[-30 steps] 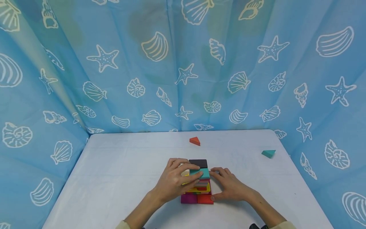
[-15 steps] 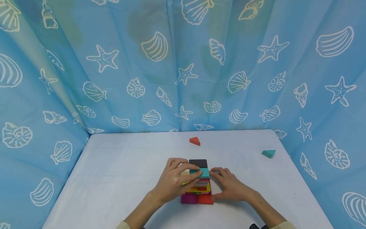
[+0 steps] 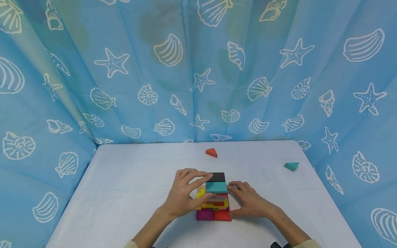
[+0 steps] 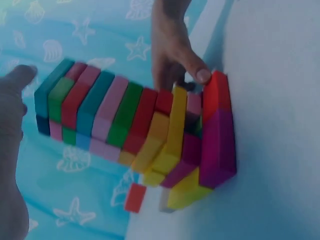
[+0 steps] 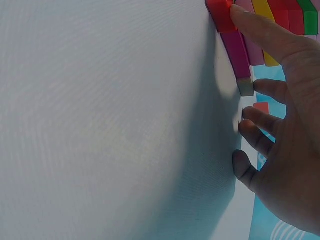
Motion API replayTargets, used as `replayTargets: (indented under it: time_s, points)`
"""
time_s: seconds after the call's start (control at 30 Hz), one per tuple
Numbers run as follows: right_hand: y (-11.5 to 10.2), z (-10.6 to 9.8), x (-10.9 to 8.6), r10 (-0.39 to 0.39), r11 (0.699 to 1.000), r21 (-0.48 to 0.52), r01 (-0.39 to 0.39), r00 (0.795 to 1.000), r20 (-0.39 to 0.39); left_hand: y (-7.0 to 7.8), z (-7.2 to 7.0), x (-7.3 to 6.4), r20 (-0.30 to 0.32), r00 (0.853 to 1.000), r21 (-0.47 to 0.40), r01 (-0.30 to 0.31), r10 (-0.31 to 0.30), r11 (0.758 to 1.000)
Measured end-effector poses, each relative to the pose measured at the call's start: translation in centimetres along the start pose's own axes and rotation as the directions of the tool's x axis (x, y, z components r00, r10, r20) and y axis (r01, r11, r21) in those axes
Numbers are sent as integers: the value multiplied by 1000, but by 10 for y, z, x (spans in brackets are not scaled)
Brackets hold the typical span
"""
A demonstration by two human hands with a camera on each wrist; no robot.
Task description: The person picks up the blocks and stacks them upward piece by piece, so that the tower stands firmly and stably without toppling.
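Note:
A tower of stacked coloured wooden blocks stands on the white table, with a turquoise block and a black block on top. Its layers are uneven in the lower part. My left hand hovers just over the top's left side, thumb and fingers spread, holding nothing; the left wrist view shows a gap between it and the tower. Low on the right side is my right hand, fingers spread along the base. Its thumb touches the red block of the bottom layer, beside a purple block.
An orange-red triangular block lies behind the tower, near the table's back edge. A teal triangular block lies farther right. A blue curtain with white shells and starfish surrounds the table at back and sides.
My left hand has let go of the turquoise block on top and drawn slightly left, its fingers spreading. The turquoise block stays on the tower. My right hand has not moved.

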State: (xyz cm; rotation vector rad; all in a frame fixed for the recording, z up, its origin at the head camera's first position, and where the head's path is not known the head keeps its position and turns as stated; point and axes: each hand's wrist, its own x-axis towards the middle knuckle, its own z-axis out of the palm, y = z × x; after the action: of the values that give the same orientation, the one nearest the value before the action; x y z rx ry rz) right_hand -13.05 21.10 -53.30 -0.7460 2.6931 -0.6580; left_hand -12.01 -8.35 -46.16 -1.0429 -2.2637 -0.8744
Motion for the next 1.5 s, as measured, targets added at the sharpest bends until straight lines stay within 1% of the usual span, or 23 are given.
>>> replayTargets:
  time_s: [0.03, 0.07, 0.1, 0.13, 0.17, 0.2, 0.23, 0.3, 0.33, 0.37, 0.4, 0.43, 0.5, 0.57, 0.67, 0.73, 0.83, 1.0, 1.13, 1.23, 1.33, 1.4, 1.5]
  points:
    - [0, 0, 0, 6, 1000, -1, -6, 1000, 1, -3, -1, -3, 10, 998, -37, 57, -56, 998]
    - [0, 0, 1, 12, 1000, -3, -12, 1000, 2, -6, -1, -6, 28, 993, -70, 120, -119, 990]
    - [0, 0, 1, 18, 1000, -6, -18, 1000, 3, -10, 0, -9, 63, 980, -95, 196, -190, 976]
    - [-1, 0, 2, 26, 1000, -9, -26, 1000, 5, -14, 1, -13, 108, 960, -116, 270, -258, 956]
    - [-1, 0, 2, 32, 999, -13, -32, 999, 5, -19, 2, -17, 167, 931, -122, 345, -323, 931]
    - [-1, 0, 2, 40, 999, -11, -39, 999, 8, -23, 4, -22, 234, 895, -108, 411, -379, 905]
    - [-1, -1, 2, 46, 999, -9, -46, 999, 9, -28, 7, -26, 305, 854, -79, 463, -421, 883]
    - [-2, -2, 2, 58, 998, -2, -58, 998, 13, -38, 14, -37, 434, 773, 1, 514, -464, 858]
    - [-2, -2, 1, 62, 998, 3, -62, 998, 16, -42, 18, -43, 486, 737, 42, 517, -470, 855]
    - [-3, -3, 1, 65, 998, 7, -65, 998, 18, -45, 22, -48, 528, 707, 84, 508, -470, 857]
    - [-3, -3, 1, 67, 998, 11, -67, 998, 22, -49, 27, -54, 558, 688, 116, 489, -464, 864]
    - [-3, -3, 1, 66, 998, 12, -67, 997, 25, -51, 30, -59, 578, 677, 134, 473, -456, 871]
    - [-3, -3, 1, 63, 998, 11, -64, 998, 30, -53, 36, -67, 592, 674, 149, 447, -442, 882]
    - [-3, -3, 2, 57, 998, 10, -57, 998, 31, -52, 39, -71, 585, 690, 141, 432, -427, 891]
    - [-3, -3, 2, 53, 999, 10, -53, 998, 28, -51, 40, -73, 568, 715, 129, 412, -408, 902]
    - [-3, -3, 2, 55, 998, 14, -56, 998, 29, -50, 40, -72, 564, 724, 134, 394, -397, 909]
    - [-3, -3, 2, 62, 998, 18, -63, 998, 31, -50, 40, -72, 570, 725, 151, 371, -387, 916]
    - [-3, -4, 1, 73, 997, 28, -74, 996, 43, -50, 41, -72, 576, 721, 162, 363, -386, 918]
    - [4, -12, 2, 107, 986, 121, -112, 993, 46, -51, 40, -71, 580, 718, 163, 361, -386, 918]
    - [19, -26, 0, 140, 971, 201, -133, 990, -21, -50, 39, -71, 583, 716, 159, 364, -385, 918]
    - [45, -42, -7, 154, 971, 206, -121, 976, -154, -50, 39, -71, 584, 714, 161, 363, -385, 918]
    - [65, -54, -13, 163, 975, 189, -117, 954, -251, -50, 39, -71, 585, 713, 167, 362, -387, 917]
    - [94, -68, -25, 198, 977, 152, -150, 904, -379, -51, 40, -71, 585, 713, 170, 358, -386, 918]
